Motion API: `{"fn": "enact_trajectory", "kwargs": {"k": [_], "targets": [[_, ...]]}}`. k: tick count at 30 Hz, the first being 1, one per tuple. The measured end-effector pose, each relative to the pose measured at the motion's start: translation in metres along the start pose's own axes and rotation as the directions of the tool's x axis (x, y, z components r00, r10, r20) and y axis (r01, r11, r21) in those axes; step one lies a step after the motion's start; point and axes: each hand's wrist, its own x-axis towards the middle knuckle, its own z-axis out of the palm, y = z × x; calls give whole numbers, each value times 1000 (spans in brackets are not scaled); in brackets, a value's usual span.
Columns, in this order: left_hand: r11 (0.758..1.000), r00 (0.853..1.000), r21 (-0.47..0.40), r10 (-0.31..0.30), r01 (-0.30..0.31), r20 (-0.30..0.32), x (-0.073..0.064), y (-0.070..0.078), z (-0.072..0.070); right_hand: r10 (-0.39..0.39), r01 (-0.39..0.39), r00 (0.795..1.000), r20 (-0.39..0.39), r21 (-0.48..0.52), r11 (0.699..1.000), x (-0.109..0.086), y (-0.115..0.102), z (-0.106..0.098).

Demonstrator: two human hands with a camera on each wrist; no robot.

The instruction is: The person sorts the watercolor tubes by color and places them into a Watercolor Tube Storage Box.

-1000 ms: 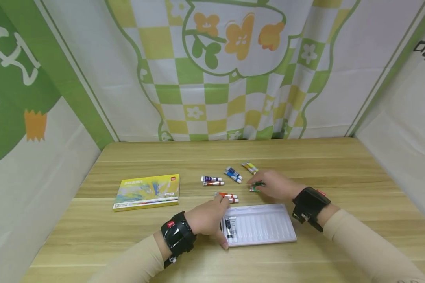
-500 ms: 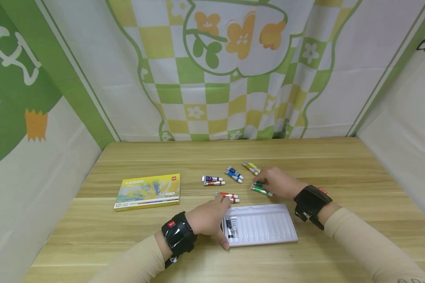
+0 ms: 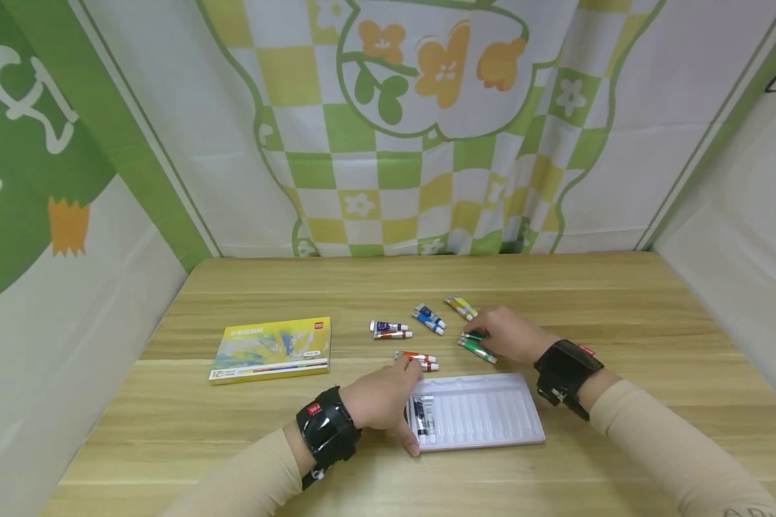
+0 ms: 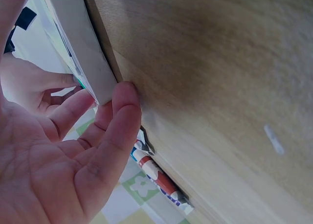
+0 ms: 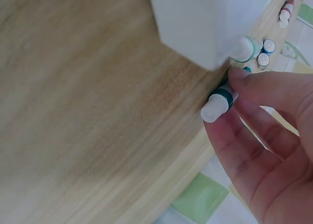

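A white plastic tray (image 3: 501, 431) with slots lies near the front of the table, a black paint tube (image 3: 419, 416) and a white paint tube (image 3: 430, 418) in its leftmost slots. My left hand (image 3: 381, 398) grips the tray's left end, thumb at the near corner and fingers at the far one. Behind the tray, my right hand (image 3: 511, 335) pinches a dark green paint tube (image 5: 225, 96) between thumb and fingers; its white cap sticks out in the right wrist view. A lighter green paint tube (image 3: 478, 351) lies right beside that hand, on the near side.
Paint tubes lie in pairs behind the tray: orange (image 3: 416, 357) and red, purple (image 3: 389, 326) and brown, two blues (image 3: 430, 316), and ochre and yellow (image 3: 462, 306). A yellow paint box (image 3: 271, 348) lies to the left. Printed curtains (image 3: 394, 194) enclose the table.
My right hand has shifted slightly off the lighter green tube, which now shows whole, and onto the dark green one. My left hand has stayed on the tray.
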Motion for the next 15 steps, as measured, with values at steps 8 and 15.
{"fn": "enact_trajectory", "kwargs": {"k": [8, 15], "targets": [[1000, 1000, 6, 0, 0, 0, 1, 0, 0, 5, -5, 1000, 5, -21, 1000, -1, -1, 0], [1000, 1000, 7, 4, -4, -3, 1, -1, 1, 11, -11, 1000, 5, -7, 1000, -4, -3, -3]]}}
